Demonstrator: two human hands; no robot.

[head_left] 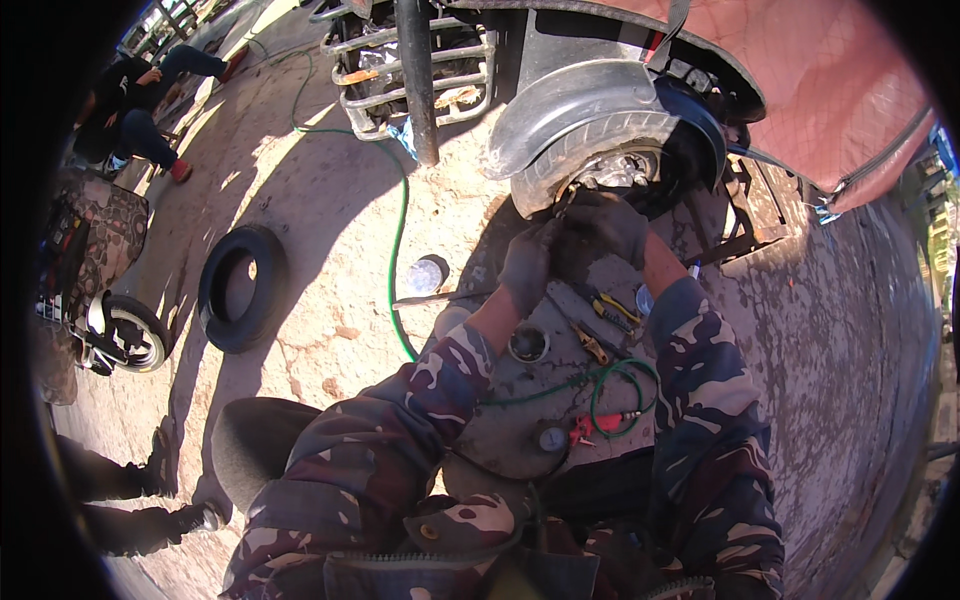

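Note:
My left hand [527, 265] and right hand [612, 226] are close together at the lower edge of a tire [538, 188]. This tire sits under a grey fender [570, 95], around a shaded wheel hub [622, 168]. Both hands look dark and dirty, with the fingers closed. Whatever they grip is lost in shadow. Below them lie yellow-and-black pliers [612, 310] and another hand tool with an orange-brown end [592, 346]. Nearer me are a round open tin [528, 345] and a red air gun [590, 428] with a dial gauge [552, 438].
A green hose [403, 240] crosses the ground on the left, past a clear plastic tub [425, 276] and a long bar [430, 299]. Farther left are a loose tire [271, 300] and a motorcycle wheel [150, 345]. A person [140, 110] sits at upper left; another person's legs [120, 500] show at lower left.

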